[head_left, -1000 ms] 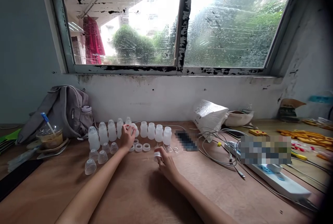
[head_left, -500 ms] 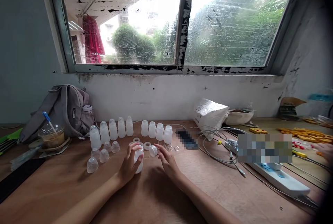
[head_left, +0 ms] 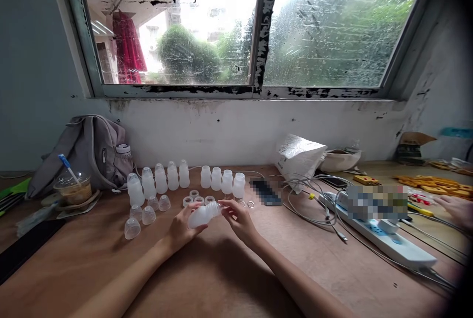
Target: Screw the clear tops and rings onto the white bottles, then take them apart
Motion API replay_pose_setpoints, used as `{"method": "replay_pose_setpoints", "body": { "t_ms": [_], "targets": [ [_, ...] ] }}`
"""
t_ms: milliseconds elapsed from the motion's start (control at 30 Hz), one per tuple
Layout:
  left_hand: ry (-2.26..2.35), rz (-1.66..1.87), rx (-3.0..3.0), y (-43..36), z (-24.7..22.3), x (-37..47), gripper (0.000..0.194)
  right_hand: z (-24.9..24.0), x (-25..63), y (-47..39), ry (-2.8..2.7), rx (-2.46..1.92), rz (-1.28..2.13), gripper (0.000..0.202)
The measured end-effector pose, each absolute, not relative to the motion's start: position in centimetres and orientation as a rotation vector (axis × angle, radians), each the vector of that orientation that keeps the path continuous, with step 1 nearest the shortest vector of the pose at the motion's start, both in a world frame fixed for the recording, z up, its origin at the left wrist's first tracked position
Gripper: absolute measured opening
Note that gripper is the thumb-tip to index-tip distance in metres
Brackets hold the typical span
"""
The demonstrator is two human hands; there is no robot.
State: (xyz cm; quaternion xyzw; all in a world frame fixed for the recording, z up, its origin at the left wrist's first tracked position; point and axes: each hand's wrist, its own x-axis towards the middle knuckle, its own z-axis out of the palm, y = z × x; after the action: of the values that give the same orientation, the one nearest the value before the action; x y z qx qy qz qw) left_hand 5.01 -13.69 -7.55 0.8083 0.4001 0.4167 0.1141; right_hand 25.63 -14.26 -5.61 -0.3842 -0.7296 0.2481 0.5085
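Observation:
My left hand (head_left: 184,223) is wrapped round a frosted baby bottle (head_left: 199,216), which lies tilted with its mouth toward the right. My right hand (head_left: 236,217) is closed at the bottle's mouth, fingertips pinching a pale screw ring (head_left: 215,208) there. The fingers partly hide the ring, and I cannot tell whether it sits on the neck. Just behind the hands lie several white rings (head_left: 194,193). Two thin clear rings (head_left: 251,204) are to the right of them. Clear dome caps (head_left: 132,228) stand in a group on the left.
Capped bottles (head_left: 148,180) and open bottles (head_left: 227,181) stand in a curved row behind. An iced drink (head_left: 74,191) and backpack (head_left: 94,145) are at left. Right are coiled cables (head_left: 295,209), a power strip (head_left: 399,244), a white bag (head_left: 300,155) and another person's hand (head_left: 456,209).
The bottle has gone from upright to tilted rightward in my left hand. My right hand has brought the ring to the bottle's mouth. The other person's hand reaches further in at right.

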Motion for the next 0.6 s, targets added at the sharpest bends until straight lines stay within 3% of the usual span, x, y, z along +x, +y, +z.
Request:
{"method": "replay_pose_setpoints", "body": {
  "t_ms": [600],
  "targets": [
    [1.138,1.095,2.469,-13.95,-6.83,4.12,0.045,-5.84,26.14,-13.80,-1.796,-0.948,0.626,0.014]
  ]
}}
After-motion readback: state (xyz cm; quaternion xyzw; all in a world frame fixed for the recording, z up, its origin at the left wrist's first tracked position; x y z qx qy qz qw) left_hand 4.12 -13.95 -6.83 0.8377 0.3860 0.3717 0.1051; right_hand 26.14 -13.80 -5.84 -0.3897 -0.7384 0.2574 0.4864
